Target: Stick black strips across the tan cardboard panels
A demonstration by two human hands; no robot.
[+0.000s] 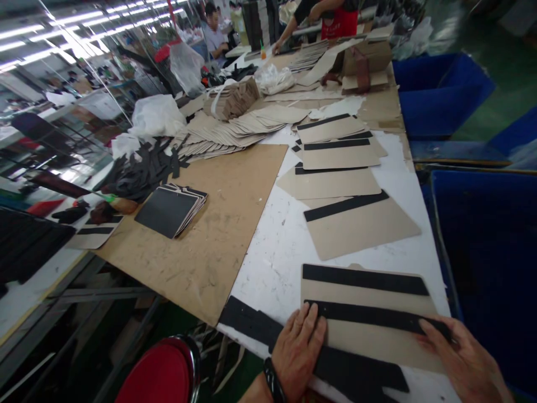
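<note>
My left hand lies flat at the left end of a black strip that runs across a tan card panel at the table's near edge. My right hand presses its fingers on the strip's right end. Both hands are open, fingers stretched out. A second black strip sits along the panel's upper edge. More black pieces lie under my left hand.
Several tan panels with black strips are laid out along the white table. A brown board carries a stack of dark panels. Blue bins stand to the right, a red stool below. Other people work at the far end.
</note>
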